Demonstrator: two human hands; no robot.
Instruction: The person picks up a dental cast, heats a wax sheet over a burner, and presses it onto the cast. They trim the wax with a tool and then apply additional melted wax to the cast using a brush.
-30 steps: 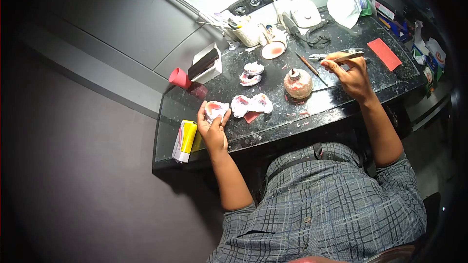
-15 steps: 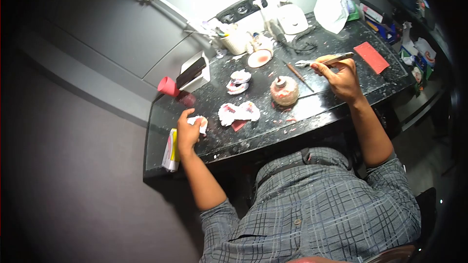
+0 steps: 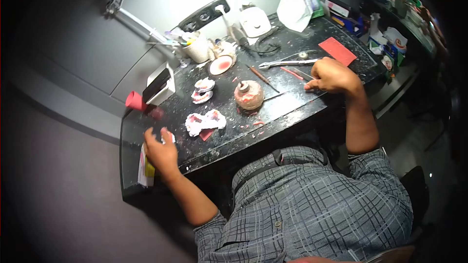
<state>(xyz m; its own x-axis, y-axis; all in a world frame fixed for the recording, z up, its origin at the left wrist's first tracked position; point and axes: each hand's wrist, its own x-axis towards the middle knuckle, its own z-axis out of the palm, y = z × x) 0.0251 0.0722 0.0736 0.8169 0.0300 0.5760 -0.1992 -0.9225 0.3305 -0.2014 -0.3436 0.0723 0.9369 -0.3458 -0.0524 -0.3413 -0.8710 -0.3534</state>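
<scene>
Head cam: L hand [image 3: 161, 153] wide nr chalky lump [image 3: 171, 138], R hand [image 3: 334, 75] by metal tool [image 3: 285, 63], grip unclear.

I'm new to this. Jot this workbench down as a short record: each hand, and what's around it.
Left hand: fingers apart, at a small white piece, partly hidden; grip unclear
Right hand: at the end of a silver tool; grip unclear
Middle: round bottle, slim brown tool
Left of bottle: lumpy white piece, red scrap at its edge
Back: holder of slim items
Right side: flat red sheet
</scene>
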